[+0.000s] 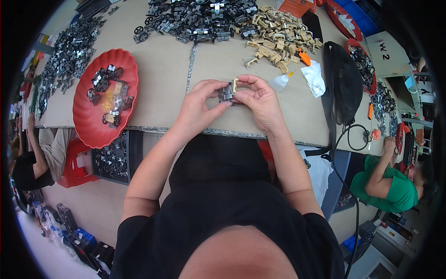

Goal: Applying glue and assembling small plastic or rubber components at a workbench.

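My left hand point(202, 104), right hand point(262, 103) clamped small dark-grey blocky part point(226, 93), curved tan plastic-looking piece point(235, 86); uneven thumb pressure probably risked slip.

Head-worn fisheye view, facing steeply down, black shirt point(218, 202) close below, worktable point(160, 79) farther off

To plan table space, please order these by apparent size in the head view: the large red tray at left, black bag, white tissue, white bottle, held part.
1. Red tray
2. Black bag
3. White tissue
Smallest, unranked: white bottle and held part; they look similar, and the part is partly covered.
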The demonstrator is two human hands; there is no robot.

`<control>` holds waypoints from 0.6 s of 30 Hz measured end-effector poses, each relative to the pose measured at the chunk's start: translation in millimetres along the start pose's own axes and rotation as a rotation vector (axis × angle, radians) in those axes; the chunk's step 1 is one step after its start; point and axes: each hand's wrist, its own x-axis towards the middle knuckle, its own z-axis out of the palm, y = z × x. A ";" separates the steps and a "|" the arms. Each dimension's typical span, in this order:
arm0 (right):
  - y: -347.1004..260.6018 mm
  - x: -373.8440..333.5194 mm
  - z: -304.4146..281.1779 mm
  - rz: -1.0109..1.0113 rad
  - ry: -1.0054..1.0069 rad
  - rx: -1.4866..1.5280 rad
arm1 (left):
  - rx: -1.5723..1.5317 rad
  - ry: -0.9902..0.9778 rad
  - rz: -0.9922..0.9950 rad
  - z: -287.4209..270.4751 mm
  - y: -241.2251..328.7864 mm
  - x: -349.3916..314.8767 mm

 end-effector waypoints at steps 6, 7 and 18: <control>1.2 0.0 -1.8 0.000 -0.023 0.028 | -0.046 -0.014 -0.069 -3.2 -2.6 5.8; 0.9 0.1 -2.6 0.003 -0.025 0.027 | 0.017 -0.023 -0.056 -3.3 -0.2 6.5; 0.1 -3.3 -5.6 0.026 -0.019 0.052 | -0.519 0.003 -0.235 -12.8 -10.0 4.3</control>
